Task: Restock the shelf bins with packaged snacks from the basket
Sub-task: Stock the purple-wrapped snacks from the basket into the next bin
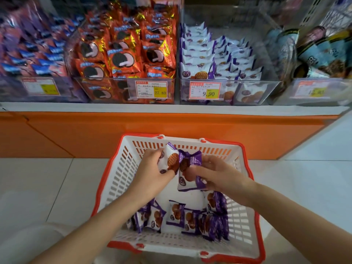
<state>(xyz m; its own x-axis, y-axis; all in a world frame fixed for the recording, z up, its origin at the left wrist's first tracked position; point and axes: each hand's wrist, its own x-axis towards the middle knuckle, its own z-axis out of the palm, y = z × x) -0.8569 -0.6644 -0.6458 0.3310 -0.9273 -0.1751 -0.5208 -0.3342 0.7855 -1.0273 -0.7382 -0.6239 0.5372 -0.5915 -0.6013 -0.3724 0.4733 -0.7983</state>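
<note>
Evidently you gripped one snack packet (170, 161) in your left hand (152, 172) and more in your right hand (219, 175), gathering them above the basket (114, 180) for the bin (224, 90) ahead of your hands

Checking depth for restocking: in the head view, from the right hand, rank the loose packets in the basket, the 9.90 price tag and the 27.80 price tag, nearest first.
1. loose packets, in the basket below the right hand.
2. 9.90 price tag, straight ahead and higher.
3. 27.80 price tag, same height, further left.
</note>
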